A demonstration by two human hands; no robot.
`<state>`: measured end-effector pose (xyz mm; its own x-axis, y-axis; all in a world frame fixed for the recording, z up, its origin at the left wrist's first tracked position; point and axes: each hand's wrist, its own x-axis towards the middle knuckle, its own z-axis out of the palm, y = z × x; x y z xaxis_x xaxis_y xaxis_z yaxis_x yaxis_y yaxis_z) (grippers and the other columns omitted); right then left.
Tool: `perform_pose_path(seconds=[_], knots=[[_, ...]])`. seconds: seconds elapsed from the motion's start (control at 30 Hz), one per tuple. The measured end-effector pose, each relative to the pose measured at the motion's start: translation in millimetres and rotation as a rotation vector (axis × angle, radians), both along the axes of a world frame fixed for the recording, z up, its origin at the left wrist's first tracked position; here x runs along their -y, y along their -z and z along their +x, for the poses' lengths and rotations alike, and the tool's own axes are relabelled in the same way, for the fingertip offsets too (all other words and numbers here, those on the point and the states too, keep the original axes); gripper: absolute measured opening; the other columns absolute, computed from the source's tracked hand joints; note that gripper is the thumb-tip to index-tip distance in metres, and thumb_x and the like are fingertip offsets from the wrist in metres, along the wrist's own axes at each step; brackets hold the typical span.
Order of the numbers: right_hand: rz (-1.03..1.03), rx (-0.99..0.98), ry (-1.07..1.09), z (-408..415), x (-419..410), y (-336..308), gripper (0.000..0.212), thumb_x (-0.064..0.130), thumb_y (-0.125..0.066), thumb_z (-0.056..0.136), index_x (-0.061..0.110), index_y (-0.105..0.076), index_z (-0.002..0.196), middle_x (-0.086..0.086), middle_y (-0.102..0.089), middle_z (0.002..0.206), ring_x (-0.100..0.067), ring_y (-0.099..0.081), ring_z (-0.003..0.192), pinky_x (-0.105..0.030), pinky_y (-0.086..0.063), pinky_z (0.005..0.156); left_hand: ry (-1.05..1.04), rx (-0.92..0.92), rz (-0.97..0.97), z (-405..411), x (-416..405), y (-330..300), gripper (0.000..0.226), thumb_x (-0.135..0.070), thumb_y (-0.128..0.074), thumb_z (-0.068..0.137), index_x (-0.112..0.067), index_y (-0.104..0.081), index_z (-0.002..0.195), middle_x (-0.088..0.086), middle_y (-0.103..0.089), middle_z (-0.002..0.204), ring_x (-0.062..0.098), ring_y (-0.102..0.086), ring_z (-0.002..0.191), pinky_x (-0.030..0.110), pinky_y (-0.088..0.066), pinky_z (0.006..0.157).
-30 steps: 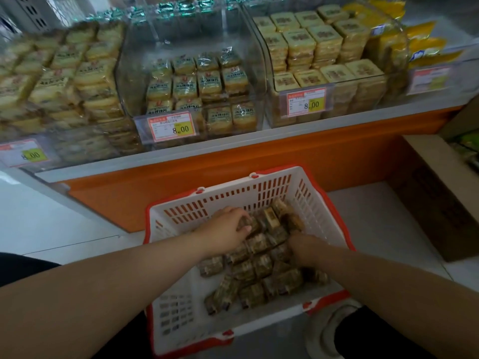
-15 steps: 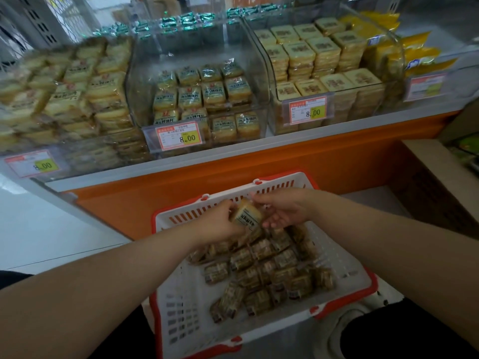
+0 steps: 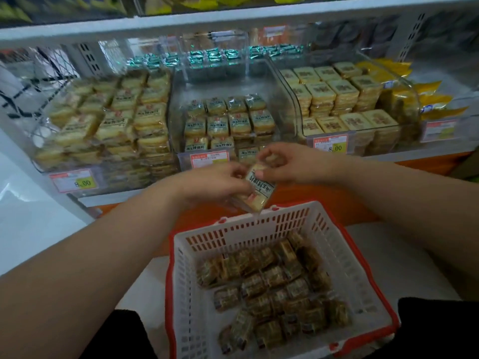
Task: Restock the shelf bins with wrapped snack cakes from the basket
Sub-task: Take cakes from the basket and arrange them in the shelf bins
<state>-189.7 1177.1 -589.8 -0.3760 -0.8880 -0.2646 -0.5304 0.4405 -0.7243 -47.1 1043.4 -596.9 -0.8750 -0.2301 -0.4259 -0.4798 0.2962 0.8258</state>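
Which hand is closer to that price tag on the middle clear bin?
Left. The left hand sits just below the middle bin's price tag; the right hand is off to its right.

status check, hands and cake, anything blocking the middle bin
Left hand and right hand both grip one wrapped snack cake, above the basket. Middle bin open-topped, part full. Nothing in the way.

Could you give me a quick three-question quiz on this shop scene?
1. True or false: both hands hold one wrapped cake.
2. Where is the held cake? A) inside the basket B) above its far rim C) in the middle bin
3. Fill in: the left price tag reads ____.

Key: 1 true; 2 B; 3 8.00
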Motion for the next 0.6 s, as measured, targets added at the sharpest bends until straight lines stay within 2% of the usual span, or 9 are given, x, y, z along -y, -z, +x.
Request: perform_pose_path(seconds=[0.07,0.13,0.23,0.33,0.4,0.5,0.57,0.6], knots=[[-0.105,-0.028,-0.05,-4,8,-27,0.046,0.032,-0.07,0.087,0.029,-0.053,0.129,0.009,-0.06,0.115,-0.004,-0.061,0.095,-0.015,-0.052,0.071,-0.003,-0.096,-0.117,-2,12,-17,0.033,-0.021,-0.07,0.089,-0.02,-0.054,0.118,0.006,-0.066,0.112,0.021,-0.069,0.094,0.027,-0.055,0.067],[-0.127,-0.109,-0.096,-7,17,-51,0.04,0.028,-0.074,0.084,0.029,-0.059,0.121,0.012,-0.062,0.11,0.001,-0.061,0.093,-0.01,-0.049,0.074,-0.018,-0.162,-0.149,-3,24,-33,0.035,-0.021,-0.075,0.085,-0.021,-0.055,0.114,0.008,-0.069,0.11,0.025,-0.069,0.096,0.033,-0.054,0.07],[-0.008,-0.333,-0.152,-9,32,-71,0.027,0.037,-0.077,0.079,0.024,-0.064,0.1,0.007,-0.066,0.095,-0.006,-0.062,0.083,-0.022,-0.051,0.073,-0.091,-0.263,-0.215,-5,40,-52,0.045,-0.019,-0.079,0.081,-0.024,-0.05,0.115,0.003,-0.07,0.099,0.019,-0.069,0.086,0.031,-0.054,0.066],[0.002,-0.35,-0.113,-11,45,-75,0.028,0.044,-0.077,0.077,0.023,-0.06,0.084,0.003,-0.065,0.083,-0.013,-0.06,0.073,-0.031,-0.049,0.069,-0.248,-0.435,-0.221,-14,54,-57,0.05,-0.022,-0.083,0.078,-0.031,-0.045,0.108,-0.002,-0.066,0.102,0.016,-0.069,0.091,0.035,-0.057,0.074],[-0.02,-0.308,-0.089,-15,55,-73,0.029,0.042,-0.078,0.078,0.021,-0.059,0.084,0.003,-0.064,0.076,-0.009,-0.058,0.066,-0.032,-0.049,0.066,-0.309,-0.52,-0.277,-21,59,-53,0.045,-0.023,-0.081,0.08,-0.036,-0.044,0.102,-0.002,-0.064,0.108,0.017,-0.067,0.096,0.037,-0.057,0.078],[-0.074,-0.14,0.023,-26,67,-65,0.03,0.03,-0.078,0.08,0.017,-0.056,0.095,-0.003,-0.067,0.082,-0.005,-0.062,0.059,-0.024,-0.053,0.058,-0.443,-0.649,-0.377,-37,63,-48,0.027,-0.019,-0.066,0.093,-0.028,-0.046,0.108,-0.003,-0.06,0.116,0.011,-0.06,0.098,0.029,-0.052,0.078],[-0.099,-0.123,0.201,-37,73,-57,0.033,0.025,-0.077,0.082,0.015,-0.053,0.102,-0.006,-0.066,0.088,-0.008,-0.066,0.058,-0.021,-0.055,0.055,-0.454,-0.6,-0.551,-45,63,-46,0.019,-0.021,-0.052,0.101,-0.022,-0.049,0.119,-0.005,-0.056,0.116,0.005,-0.055,0.093,0.021,-0.046,0.073],[-0.09,-0.162,0.277,-43,76,-52,0.034,0.025,-0.076,0.083,0.014,-0.052,0.105,-0.008,-0.066,0.092,-0.011,-0.069,0.064,-0.025,-0.058,0.06,-0.407,-0.524,-0.636,-47,63,-42,0.022,-0.023,-0.046,0.103,-0.019,-0.049,0.125,-0.004,-0.056,0.113,0.007,-0.055,0.091,0.024,-0.048,0.073]])
